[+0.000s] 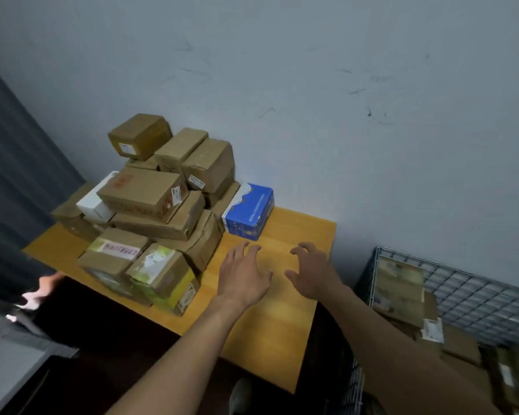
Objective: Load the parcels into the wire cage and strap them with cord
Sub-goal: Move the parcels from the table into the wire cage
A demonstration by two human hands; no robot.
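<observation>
Both hands were out over the wooden table [285, 330], and neither held a thing. The left hand [243, 277] was stretched forward, palm down, fingers spread and only lightly bent. The right hand [312, 274] sat just beside it, thumb out wide and fingers arched like a claw, empty too. The two were side by side but apart, with a strip of bare tabletop showing between them, and whether either one touched the wood could not be told. Just ahead of the fingertips stood the blue box [249, 212], back against the pale wall [312, 85] and close against the right edge of the pile of parcels [162, 211]. That heap of brown cartons filled the left half of the table, stacked several layers high. One taped carton [140, 136] sat tilted on the very top, a white box [95, 203] poked out on the left, and a green-and-yellow printed carton [162, 274] sat at the near edge. Off to the right, below table level, stood the wire cage [477, 298], its mesh wall up against the room wall. Loaded parcels [402, 286] lay inside it, brown and labelled, blurred at the picture's edge.
</observation>
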